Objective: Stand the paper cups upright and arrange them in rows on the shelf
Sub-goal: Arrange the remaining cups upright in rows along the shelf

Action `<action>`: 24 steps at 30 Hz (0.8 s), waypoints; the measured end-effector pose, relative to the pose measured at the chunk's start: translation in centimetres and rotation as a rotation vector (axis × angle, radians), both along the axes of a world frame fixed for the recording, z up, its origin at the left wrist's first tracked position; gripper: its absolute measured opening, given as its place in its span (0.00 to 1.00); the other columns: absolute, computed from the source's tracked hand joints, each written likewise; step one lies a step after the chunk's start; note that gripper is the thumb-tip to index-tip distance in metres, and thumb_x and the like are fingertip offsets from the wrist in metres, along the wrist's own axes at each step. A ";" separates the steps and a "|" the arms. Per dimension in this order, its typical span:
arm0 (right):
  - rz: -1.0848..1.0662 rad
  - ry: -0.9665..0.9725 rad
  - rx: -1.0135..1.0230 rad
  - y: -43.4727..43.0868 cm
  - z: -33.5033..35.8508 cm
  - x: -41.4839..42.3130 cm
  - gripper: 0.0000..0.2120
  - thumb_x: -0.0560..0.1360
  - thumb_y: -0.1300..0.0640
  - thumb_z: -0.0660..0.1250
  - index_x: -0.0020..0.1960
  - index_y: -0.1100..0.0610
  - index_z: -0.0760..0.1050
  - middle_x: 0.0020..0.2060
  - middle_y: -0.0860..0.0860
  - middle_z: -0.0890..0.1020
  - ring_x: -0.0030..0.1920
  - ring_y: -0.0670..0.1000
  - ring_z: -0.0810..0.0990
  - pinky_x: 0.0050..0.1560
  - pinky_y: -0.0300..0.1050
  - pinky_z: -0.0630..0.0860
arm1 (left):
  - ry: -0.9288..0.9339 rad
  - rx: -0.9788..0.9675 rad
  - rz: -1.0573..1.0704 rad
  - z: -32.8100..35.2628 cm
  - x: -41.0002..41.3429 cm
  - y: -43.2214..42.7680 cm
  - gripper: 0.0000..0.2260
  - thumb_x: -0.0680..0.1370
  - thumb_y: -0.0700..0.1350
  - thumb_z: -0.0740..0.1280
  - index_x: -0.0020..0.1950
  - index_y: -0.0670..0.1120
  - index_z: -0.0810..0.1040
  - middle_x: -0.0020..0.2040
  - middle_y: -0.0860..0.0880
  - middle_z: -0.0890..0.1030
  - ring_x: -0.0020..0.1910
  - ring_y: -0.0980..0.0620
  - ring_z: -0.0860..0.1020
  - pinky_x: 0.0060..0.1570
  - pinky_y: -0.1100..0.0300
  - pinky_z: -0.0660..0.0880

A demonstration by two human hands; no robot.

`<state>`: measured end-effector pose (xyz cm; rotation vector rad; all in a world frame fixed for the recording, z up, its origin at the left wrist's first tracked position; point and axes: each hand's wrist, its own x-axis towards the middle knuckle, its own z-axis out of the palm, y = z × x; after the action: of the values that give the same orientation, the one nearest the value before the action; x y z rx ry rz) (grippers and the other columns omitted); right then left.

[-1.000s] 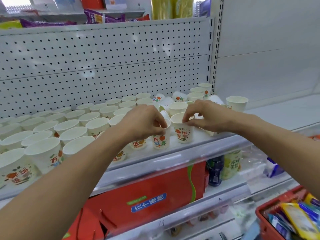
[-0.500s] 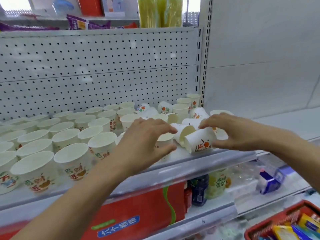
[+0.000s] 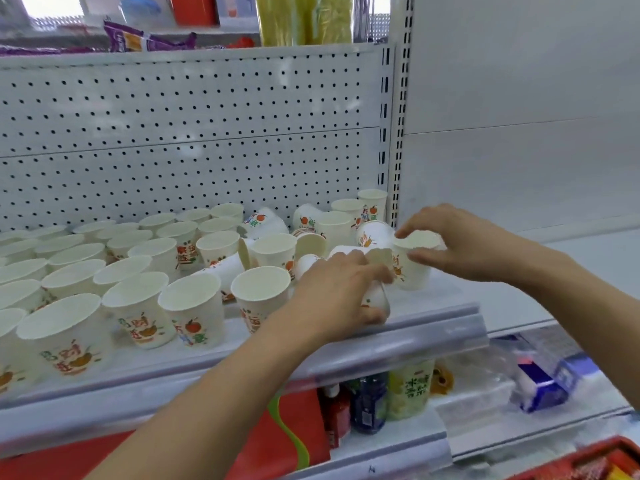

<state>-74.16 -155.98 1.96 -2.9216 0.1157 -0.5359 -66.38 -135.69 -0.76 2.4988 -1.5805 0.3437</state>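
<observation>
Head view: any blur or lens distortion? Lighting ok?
Head view: motion blur smears the right hand on the upright cup, the left hand gripping the tipped cup, and the shelf rail; pegboard lines bow slightly; light soft, even.

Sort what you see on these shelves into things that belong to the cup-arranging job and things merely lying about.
Job: left hand gripping a tipped cup; right hand holding an upright cup; rowed cups; fallen cups; shelf.
Lying about: bottles; red box; red basket; snack packets.
</observation>
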 end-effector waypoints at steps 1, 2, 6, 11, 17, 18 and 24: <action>0.011 -0.096 -0.008 0.2 0.0 -0.3 0.10 0.75 0.47 0.66 0.56 0.44 0.77 0.51 0.39 0.76 0.57 0.45 0.72 0.55 0.49 0.73 | -0.003 -0.029 0.010 0.0 0.0 0.0 0.18 0.72 0.55 0.68 0.62 0.58 0.73 0.58 0.53 0.73 0.56 0.51 0.72 0.48 0.56 0.69; 0.034 -0.187 0.003 0.4 0.0 -0.6 0.09 0.75 0.46 0.64 0.52 0.45 0.79 0.46 0.37 0.77 0.52 0.44 0.74 0.49 0.46 0.73 | 0.006 -0.074 0.021 -0.1 0.1 0.0 0.17 0.72 0.55 0.69 0.59 0.57 0.73 0.57 0.54 0.73 0.54 0.51 0.72 0.47 0.56 0.70; 0.232 -0.207 0.216 2.5 -0.7 -2.2 0.15 0.71 0.39 0.63 0.43 0.48 0.81 0.38 0.42 0.80 0.43 0.43 0.76 0.41 0.34 0.67 | 0.161 -0.427 0.049 -1.0 -0.5 -0.6 0.14 0.68 0.54 0.73 0.46 0.54 0.71 0.50 0.55 0.73 0.46 0.55 0.71 0.40 0.58 0.66; 0.293 -0.188 0.090 3.1 -2.0 -2.2 0.08 0.74 0.44 0.64 0.42 0.46 0.79 0.39 0.41 0.79 0.44 0.45 0.75 0.42 0.46 0.74 | 0.281 -0.529 0.048 -1.1 -1.6 -0.9 0.20 0.69 0.54 0.75 0.57 0.53 0.73 0.56 0.58 0.75 0.49 0.59 0.75 0.47 0.61 0.73; 0.345 -0.199 -0.444 2.1 0.0 -2.2 0.06 0.71 0.52 0.70 0.37 0.51 0.78 0.33 0.45 0.78 0.35 0.49 0.72 0.31 0.44 0.69 | 0.125 -0.362 0.198 4.4 2.2 2.0 0.09 0.74 0.54 0.70 0.53 0.54 0.81 0.46 0.60 0.81 0.47 0.61 0.78 0.52 0.58 0.74; 0.355 -0.199 -0.522 2.1 0.3 -2.1 0.07 0.70 0.52 0.71 0.35 0.52 0.77 0.31 0.46 0.78 0.34 0.51 0.74 0.29 0.45 0.69 | 0.098 -0.261 0.222 4.5 2.7 1.9 0.10 0.73 0.56 0.70 0.51 0.55 0.81 0.44 0.60 0.82 0.46 0.61 0.78 0.52 0.57 0.75; 0.398 0.015 -0.701 3.0 1.9 -1.5 0.08 0.71 0.47 0.73 0.38 0.48 0.76 0.36 0.43 0.78 0.41 0.50 0.75 0.37 0.45 0.70 | -0.319 0.129 0.301 3.6 4.0 0.2 0.07 0.73 0.55 0.68 0.47 0.55 0.78 0.46 0.55 0.82 0.47 0.52 0.78 0.53 0.57 0.63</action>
<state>-75.70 -152.98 3.90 -3.4545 -0.7895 -0.5705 -62.34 -135.51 2.80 2.9062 -1.3552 0.7351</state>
